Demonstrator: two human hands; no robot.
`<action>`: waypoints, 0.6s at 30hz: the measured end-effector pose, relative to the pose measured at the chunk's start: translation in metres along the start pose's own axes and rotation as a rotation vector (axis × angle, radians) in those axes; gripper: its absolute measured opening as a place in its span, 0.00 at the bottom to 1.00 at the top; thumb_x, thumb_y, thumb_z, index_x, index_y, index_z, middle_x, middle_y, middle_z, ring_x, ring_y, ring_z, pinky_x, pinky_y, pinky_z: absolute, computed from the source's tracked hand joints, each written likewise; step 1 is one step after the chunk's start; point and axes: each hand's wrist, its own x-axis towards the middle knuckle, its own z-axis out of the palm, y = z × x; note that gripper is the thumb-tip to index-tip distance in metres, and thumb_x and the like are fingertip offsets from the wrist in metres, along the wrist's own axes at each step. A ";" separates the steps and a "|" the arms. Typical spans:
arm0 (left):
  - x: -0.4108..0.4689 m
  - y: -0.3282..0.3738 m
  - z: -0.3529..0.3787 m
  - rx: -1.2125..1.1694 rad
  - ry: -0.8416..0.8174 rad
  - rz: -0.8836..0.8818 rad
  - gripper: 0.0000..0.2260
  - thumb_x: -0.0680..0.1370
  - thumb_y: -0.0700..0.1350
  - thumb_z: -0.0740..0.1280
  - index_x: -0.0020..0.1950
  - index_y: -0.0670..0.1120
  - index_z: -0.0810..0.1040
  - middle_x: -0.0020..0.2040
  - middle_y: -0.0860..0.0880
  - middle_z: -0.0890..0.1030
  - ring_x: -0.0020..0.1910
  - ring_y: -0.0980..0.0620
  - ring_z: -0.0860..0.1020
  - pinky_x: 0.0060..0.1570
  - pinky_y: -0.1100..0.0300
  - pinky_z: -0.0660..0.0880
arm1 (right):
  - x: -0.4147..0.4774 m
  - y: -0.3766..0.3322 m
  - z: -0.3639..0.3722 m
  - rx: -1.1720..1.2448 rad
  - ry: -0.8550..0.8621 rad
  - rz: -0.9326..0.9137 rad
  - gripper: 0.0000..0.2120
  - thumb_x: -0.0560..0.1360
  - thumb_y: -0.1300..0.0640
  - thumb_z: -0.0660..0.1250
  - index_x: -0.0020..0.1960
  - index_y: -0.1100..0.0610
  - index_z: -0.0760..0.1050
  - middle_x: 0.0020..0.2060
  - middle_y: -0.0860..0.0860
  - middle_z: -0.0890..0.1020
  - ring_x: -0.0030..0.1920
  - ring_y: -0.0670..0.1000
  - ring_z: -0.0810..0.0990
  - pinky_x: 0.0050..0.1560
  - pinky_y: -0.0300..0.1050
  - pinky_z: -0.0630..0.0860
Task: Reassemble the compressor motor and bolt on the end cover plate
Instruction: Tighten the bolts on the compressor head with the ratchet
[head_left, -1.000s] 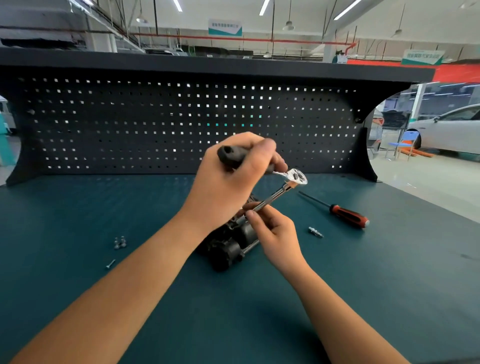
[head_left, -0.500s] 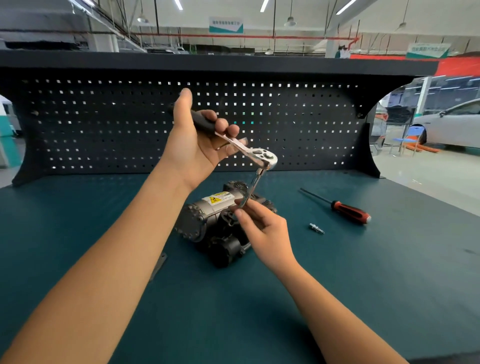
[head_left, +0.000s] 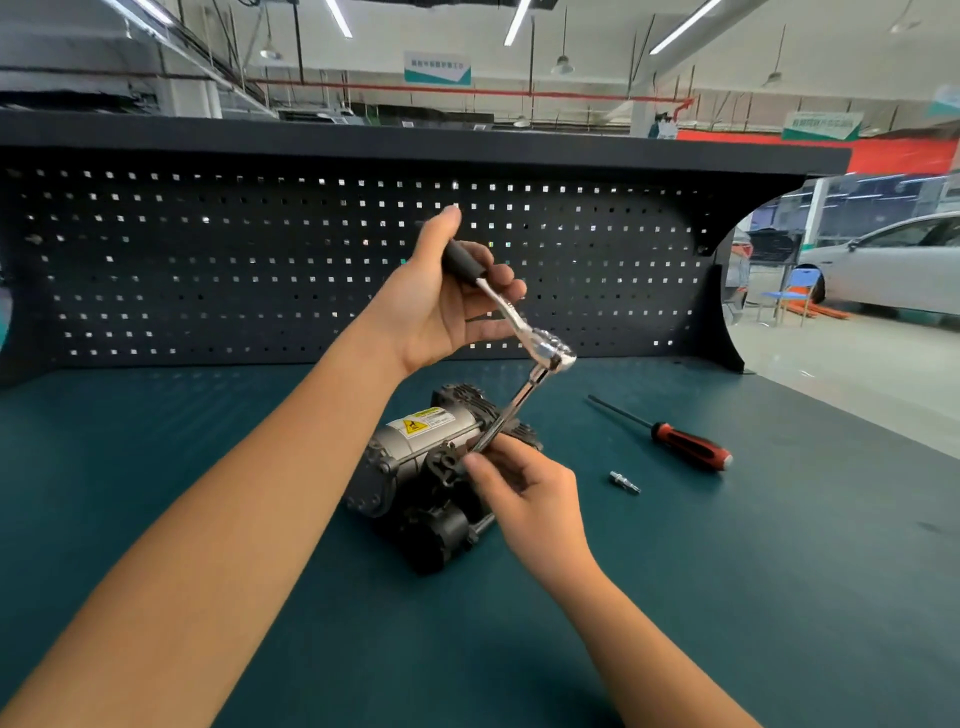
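The compressor motor lies on its side at the centre of the teal desk, its yellow warning label facing up. The left hand is clenched round the black grip of a ratchet wrench, held up at about 12 o'clock from the motor. A long extension bar drops from the ratchet head toward the motor's near side. The right hand, at 3 o'clock of the motor, pinches the lower end of that bar with its fingertips, steadying it where it meets the housing; the bolt itself is hidden.

The step looks like driving a bolt home. To do it well, the bar should stay in line with the bolt so the socket does not cam off, and the swing should be short and even.

A red-handled screwdriver and a small metal fitting lie apart at 3 o'clock.
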 end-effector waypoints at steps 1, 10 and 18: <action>-0.006 0.001 -0.002 0.007 -0.016 0.043 0.26 0.81 0.58 0.51 0.31 0.47 0.75 0.29 0.49 0.79 0.34 0.51 0.82 0.41 0.48 0.80 | 0.000 -0.001 0.001 -0.017 0.000 -0.026 0.03 0.74 0.61 0.68 0.45 0.57 0.81 0.40 0.46 0.83 0.37 0.39 0.76 0.42 0.36 0.74; -0.107 -0.023 0.026 0.599 0.071 0.606 0.08 0.72 0.53 0.61 0.39 0.55 0.80 0.48 0.52 0.83 0.53 0.54 0.80 0.52 0.57 0.77 | 0.004 -0.002 -0.003 -0.064 0.027 -0.028 0.06 0.73 0.63 0.70 0.42 0.53 0.81 0.28 0.34 0.77 0.31 0.36 0.72 0.36 0.28 0.68; -0.115 -0.040 0.015 0.443 0.105 0.635 0.13 0.73 0.56 0.59 0.43 0.56 0.82 0.47 0.50 0.84 0.51 0.50 0.81 0.50 0.57 0.77 | 0.003 -0.007 -0.004 -0.075 -0.035 -0.085 0.19 0.74 0.66 0.68 0.39 0.41 0.71 0.30 0.31 0.77 0.34 0.32 0.75 0.37 0.24 0.67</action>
